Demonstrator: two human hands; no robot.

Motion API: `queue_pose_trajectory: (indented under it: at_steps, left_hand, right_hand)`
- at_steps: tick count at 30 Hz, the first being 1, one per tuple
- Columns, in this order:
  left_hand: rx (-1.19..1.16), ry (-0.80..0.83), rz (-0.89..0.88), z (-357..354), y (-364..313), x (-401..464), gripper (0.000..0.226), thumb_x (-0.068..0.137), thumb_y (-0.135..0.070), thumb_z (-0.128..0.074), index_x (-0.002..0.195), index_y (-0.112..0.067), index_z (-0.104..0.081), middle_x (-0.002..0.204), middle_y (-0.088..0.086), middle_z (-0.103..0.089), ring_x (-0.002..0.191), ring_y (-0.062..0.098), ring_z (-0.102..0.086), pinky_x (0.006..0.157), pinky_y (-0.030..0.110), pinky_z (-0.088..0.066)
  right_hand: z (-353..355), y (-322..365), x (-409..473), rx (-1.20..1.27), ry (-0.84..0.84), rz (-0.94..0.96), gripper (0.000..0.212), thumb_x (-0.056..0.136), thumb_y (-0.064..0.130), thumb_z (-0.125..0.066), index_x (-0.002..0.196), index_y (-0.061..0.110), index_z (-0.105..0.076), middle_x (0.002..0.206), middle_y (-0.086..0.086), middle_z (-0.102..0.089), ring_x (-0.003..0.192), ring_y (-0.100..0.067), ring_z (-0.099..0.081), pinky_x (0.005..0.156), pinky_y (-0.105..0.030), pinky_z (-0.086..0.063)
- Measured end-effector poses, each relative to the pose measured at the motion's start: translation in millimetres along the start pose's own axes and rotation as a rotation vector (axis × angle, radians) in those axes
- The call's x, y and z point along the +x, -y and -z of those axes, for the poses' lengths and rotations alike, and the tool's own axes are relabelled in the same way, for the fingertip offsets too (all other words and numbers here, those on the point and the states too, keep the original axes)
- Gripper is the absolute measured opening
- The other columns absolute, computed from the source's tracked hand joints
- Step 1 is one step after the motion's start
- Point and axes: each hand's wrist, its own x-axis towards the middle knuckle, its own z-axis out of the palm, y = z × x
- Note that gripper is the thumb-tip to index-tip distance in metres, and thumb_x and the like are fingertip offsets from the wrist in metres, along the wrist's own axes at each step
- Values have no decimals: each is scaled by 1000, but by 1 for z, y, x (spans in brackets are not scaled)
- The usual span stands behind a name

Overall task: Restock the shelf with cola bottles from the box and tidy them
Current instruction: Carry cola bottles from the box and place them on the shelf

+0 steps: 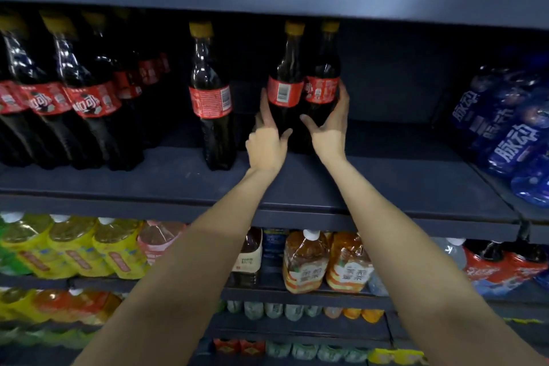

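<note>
Two bare forearms reach up from the bottom of the view over the lower shelves, where yellow-labelled tea bottles [74,249] stand at the left and orange-labelled tea bottles [326,264] sit between the arms. Past the dark front edge of the middle shelf [416,175], the left hand [266,145] wraps its fingers round the left side of a cola bottle [285,92] with a yellow cap and red label, thumb across the front of its lower body. Just beside it and touching, a second cola bottle [323,89] is gripped by the right hand [329,134], fingers curled round its right side up to the label, thumb spread over the dark front. Both bottles stand upright on the shelf board, set back from its edge. A single cola bottle [212,98] stands apart to their left, nearer the edge, and further left is a packed row of cola bottles [74,92] running back into the shelf. At the far right lean blue drink bottles [511,134]. The box is not in view
</note>
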Motion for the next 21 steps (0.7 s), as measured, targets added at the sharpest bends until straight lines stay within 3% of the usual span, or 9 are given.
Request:
queue_pose_trajectory:
  at_steps: [5,10,16,18,21]
  left_hand:
    - [-44,21,155,-23,7,35,90,91,-24,-61,152,-25,6,148,14,-37,121,38,-52,96,47,-43]
    - [-104,-12,156,-34,20,60,89,92,-13,-58,152,-26,7,151,12,-34,126,36,-47,97,50,-41]
    - [-186,18,197,-41,21,65,87,93,-7,-53,151,-20,10,155,14,-24,137,32,-36,107,45,-33]
    - [-224,102,267,-38,16,63,86,95,-13,-52,150,-13,13,158,17,-13,143,31,-23,116,41,-24]
    - [-278,234,368,-23,2,48,88,95,-25,-52,149,-7,14,158,19,-12,144,32,-19,118,38,-20]
  right_hand:
    - [-7,-23,22,-60,25,59,90,81,11,-71,150,10,-14,154,-9,-24,141,-20,-25,117,-39,-21]
    - [3,-26,28,-285,76,-34,97,81,28,-73,152,28,-5,154,-3,-29,138,-25,-32,111,-43,-28]
    - [6,-10,19,-426,163,-127,96,87,13,-66,151,29,4,153,-15,-26,129,-33,-44,102,-44,-36]
    - [10,-6,17,-427,236,-152,98,87,7,-63,150,28,8,157,-15,-13,134,-36,-36,105,-44,-34]
    - [20,-1,12,-551,330,-205,95,87,18,-65,152,19,4,158,-13,14,145,-38,0,116,-52,-18]
